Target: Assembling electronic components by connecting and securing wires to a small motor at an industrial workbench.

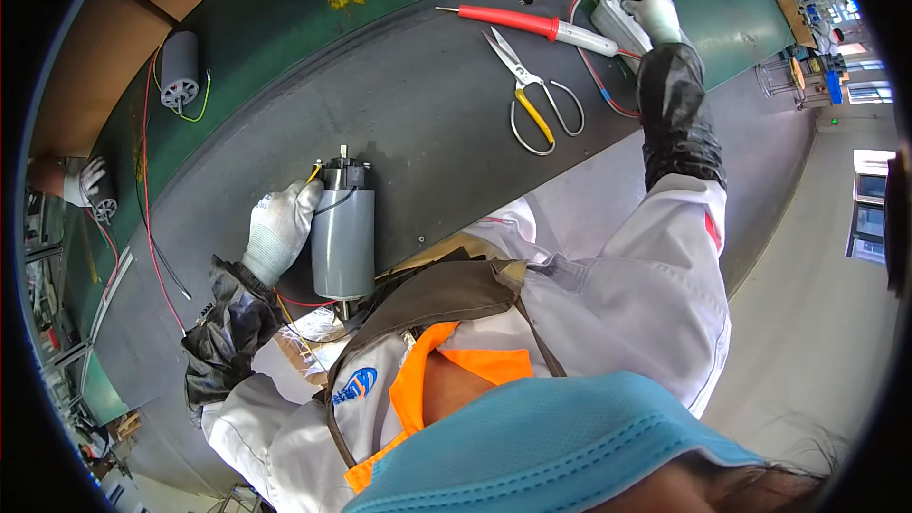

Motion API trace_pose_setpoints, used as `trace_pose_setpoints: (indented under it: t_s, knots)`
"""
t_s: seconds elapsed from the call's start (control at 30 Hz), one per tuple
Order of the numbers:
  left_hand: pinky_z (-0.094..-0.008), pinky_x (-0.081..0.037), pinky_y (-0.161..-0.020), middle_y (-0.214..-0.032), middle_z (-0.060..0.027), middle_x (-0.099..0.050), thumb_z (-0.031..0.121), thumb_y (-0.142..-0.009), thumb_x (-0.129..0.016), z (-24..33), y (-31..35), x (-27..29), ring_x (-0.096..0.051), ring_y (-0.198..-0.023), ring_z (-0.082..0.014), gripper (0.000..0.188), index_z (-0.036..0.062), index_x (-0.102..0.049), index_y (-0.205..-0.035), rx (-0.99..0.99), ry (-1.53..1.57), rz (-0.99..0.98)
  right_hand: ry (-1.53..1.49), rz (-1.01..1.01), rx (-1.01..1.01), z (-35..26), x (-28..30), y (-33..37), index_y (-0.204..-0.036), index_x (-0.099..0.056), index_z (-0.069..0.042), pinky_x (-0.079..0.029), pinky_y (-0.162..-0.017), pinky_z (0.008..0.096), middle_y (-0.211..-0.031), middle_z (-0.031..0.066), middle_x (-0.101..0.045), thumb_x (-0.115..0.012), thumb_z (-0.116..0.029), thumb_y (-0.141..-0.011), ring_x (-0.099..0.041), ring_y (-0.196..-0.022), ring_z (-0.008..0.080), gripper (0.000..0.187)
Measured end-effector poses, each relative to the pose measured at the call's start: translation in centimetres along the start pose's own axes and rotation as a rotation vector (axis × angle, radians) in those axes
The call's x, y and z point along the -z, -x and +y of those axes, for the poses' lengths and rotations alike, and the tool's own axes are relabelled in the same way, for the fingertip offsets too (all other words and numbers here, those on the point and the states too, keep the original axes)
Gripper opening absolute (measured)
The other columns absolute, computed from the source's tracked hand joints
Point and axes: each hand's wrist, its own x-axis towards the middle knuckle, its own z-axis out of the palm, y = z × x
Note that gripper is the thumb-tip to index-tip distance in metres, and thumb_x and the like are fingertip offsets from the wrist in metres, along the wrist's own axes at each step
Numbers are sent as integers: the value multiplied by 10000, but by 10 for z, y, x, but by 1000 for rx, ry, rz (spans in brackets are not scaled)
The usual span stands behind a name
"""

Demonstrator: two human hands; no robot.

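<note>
On the bench point(418, 114), the near motor point(344, 247) lies at the front edge, with scissors point(535, 116) behind it to the right, a soldering iron point(508, 19) behind those, a case point(611, 21) just right of the iron, and another motor point(179, 62) at the back left.

- Left hand point(280, 228), white-gloved: fingertips against the upper end of a grey cylindrical motor point(344, 242), beside a yellow wire point(314, 172).
- Right hand point(655, 14), likewise gloved: laid on a pale grey box point(613, 21); finger closure unclear.
- Scissors point(520, 78), yellow on one handle: blades parted, near a red-handled soldering iron point(508, 18).
- Second motor point(180, 66): at far left, on a green surface point(256, 9).
- Co-worker's gloved hand point(84, 182): at a third motor point(105, 206).
</note>
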Motion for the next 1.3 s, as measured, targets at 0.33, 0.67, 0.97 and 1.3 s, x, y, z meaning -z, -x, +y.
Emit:
trace_pose_setpoints:
  t_s: [0.33,0.67,0.97,1.3]
  knots:
    - [-518,-525,-702,-799,-254,-661,454,-1055,-402,2,-1,-5,-662,-790,-457,473,58,-651,-986,74,13,6,-1056,-135,-239,0,15,14,-1034,-711,-17,-544,-644,220,-883,15,-722,-699,-113,-951,-658,-714,78,128]
    - [-530,-515,-684,-804,-256,-658,416,-1061,-443,-3,4,-6,-650,-787,-467,428,52,-663,-1013,-24,111,70,-1596,-196,32,-159,72,148,-1266,-591,61,-530,-648,197,-1029,83,-679,-601,-62,-982,-647,-797,86,310]
    - [-257,-424,-454,-642,-9,-596,561,-991,-530,3,-26,53,-569,-486,-92,545,80,-717,-1164,385,492,-529,-2197,-858,-62,-326,-33,252,-1368,-484,83,-604,-882,378,-1145,167,-657,-583,-104,-993,-689,-1013,261,430]
    - [-237,-433,-420,-683,-43,-637,542,-1036,-346,-31,8,55,-535,-465,-102,595,52,-684,-1044,276,750,-583,-1971,-791,324,-380,-46,318,-1355,-504,66,-521,-1021,391,-1273,201,-631,-647,81,-868,-646,-1152,257,508]
